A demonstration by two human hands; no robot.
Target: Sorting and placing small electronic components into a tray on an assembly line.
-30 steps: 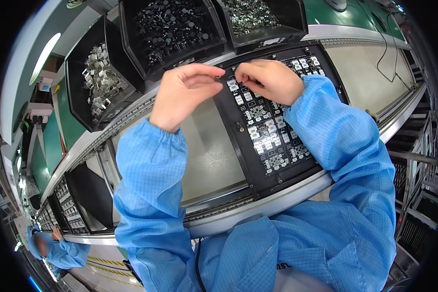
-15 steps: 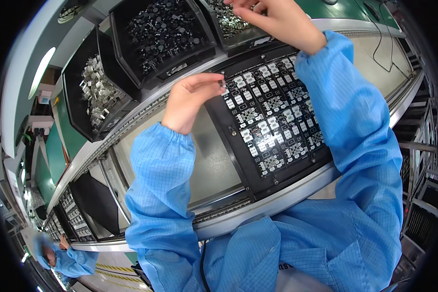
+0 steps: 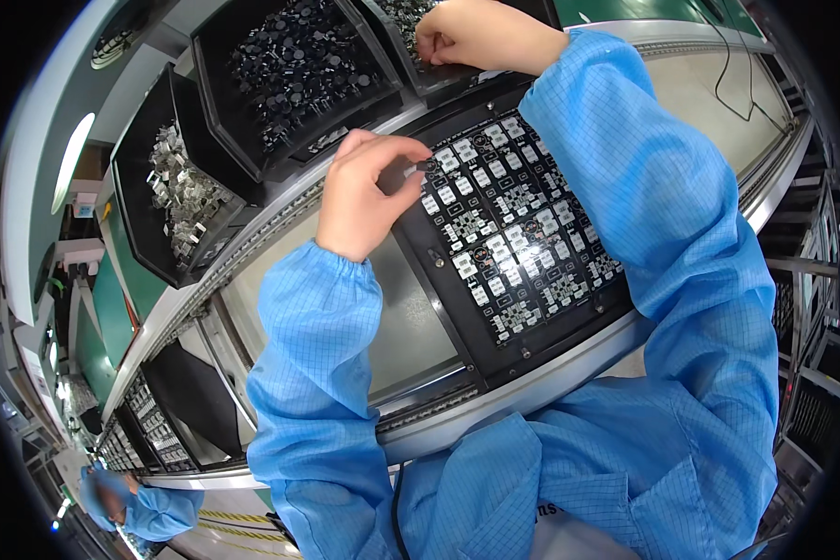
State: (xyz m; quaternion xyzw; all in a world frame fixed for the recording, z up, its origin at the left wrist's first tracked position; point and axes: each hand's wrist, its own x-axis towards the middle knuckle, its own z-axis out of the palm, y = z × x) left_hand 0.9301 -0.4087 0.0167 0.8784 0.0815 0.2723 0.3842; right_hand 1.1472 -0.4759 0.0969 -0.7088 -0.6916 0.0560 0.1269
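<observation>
My left hand (image 3: 359, 191) pinches a small dark electronic component (image 3: 422, 167) between thumb and fingertip, at the upper left corner of a circuit board panel (image 3: 495, 271). The panel is black with rows of white pads and sits in a dark carrier frame (image 3: 439, 264). My right hand (image 3: 485, 37) is at the near edge of a black bin of small shiny parts (image 3: 403, 21), at the top. Its fingers are curled together, and whatever they hold is hidden. Its blue sleeve covers the panel's right side.
Left of that bin stand a black bin of dark round leaded parts (image 3: 294, 70) and a black bin of silvery metal parts (image 3: 182, 191). The carrier lies across conveyor rails (image 3: 495, 401). A co-worker in blue (image 3: 140, 509) is at the far lower left, near more panels (image 3: 159, 425).
My right hand has moved left and slightly down, its fingers now curled at the bin's near edge. My left hand stays near the panel's corner, thumb and finger more rounded. The view has shifted slightly.
</observation>
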